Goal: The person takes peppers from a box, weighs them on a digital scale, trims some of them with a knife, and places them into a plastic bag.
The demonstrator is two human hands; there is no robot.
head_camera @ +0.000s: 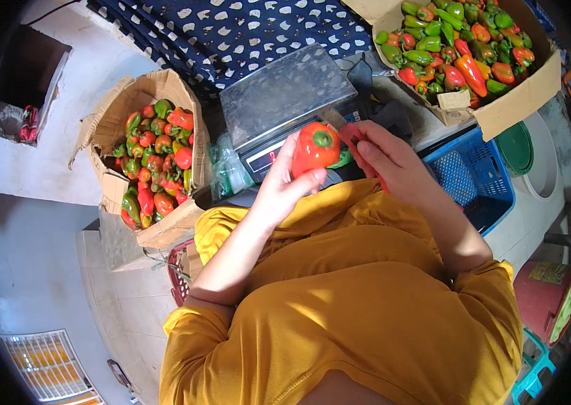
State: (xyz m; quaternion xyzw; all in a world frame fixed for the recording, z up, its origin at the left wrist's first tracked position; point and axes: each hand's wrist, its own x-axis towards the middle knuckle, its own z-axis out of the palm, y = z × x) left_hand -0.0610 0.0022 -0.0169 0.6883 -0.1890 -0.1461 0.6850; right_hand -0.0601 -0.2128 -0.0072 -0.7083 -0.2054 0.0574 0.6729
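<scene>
A red bell pepper [309, 154] rests in my left hand [285, 185], its green stem facing up. My right hand [389, 152] grips what looks like a brush [335, 120] by its red handle. The greyish bristles are close beside the pepper; whether they touch it I cannot tell. Just beyond both hands stands a digital weighing scale [288, 93] with a metal pan and a lit red display, partly hidden by my left hand. Something green shows below the pepper, mostly covered.
Cardboard boxes of red and green peppers stand at left [105, 109] and upper right [523, 109]. A blue plastic crate [503, 190] lies beside my right forearm. Clear plastic bags [229, 169] sit left of the scale. Patterned navy fabric [260, 30] hangs behind. A maroon bucket [543, 298] stands at right.
</scene>
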